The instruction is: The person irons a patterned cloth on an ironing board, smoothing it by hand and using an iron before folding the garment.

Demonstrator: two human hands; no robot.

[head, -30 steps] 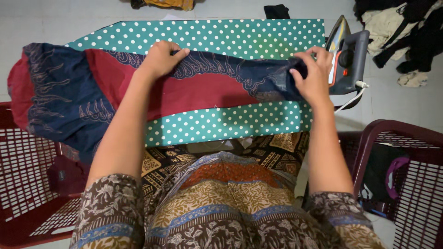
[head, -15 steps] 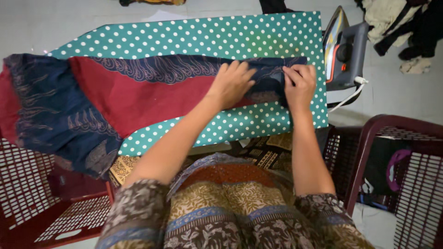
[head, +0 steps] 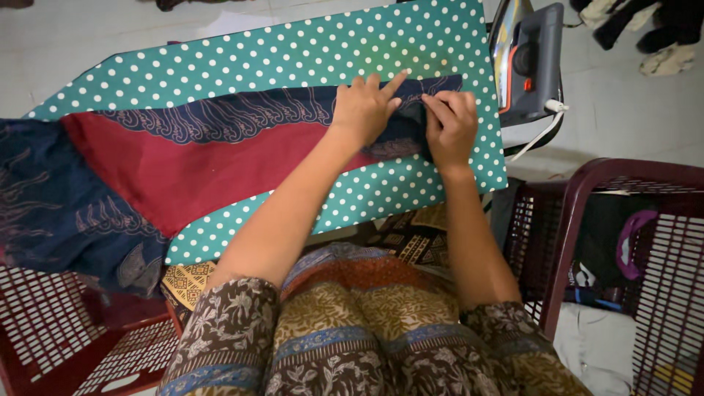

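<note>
Both hands lay flat, fingers spread, gripping nothing: left hand (head: 364, 110) and right hand (head: 450, 126) pressed red-and-navy batik cloth (head: 213, 150) on polka-dot ironing board (head: 293, 59); iron (head: 529, 62) upright beyond board's right end.

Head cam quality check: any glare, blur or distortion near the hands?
Head view: sharp at the left hand and right hand on the red and navy patterned cloth; soft even light, faint shadows only; a pale sheen on the teal white-dotted ironing board cover above the hands; the grey iron and maroon plastic basket bow slightly at the wide-angle edge.
</note>
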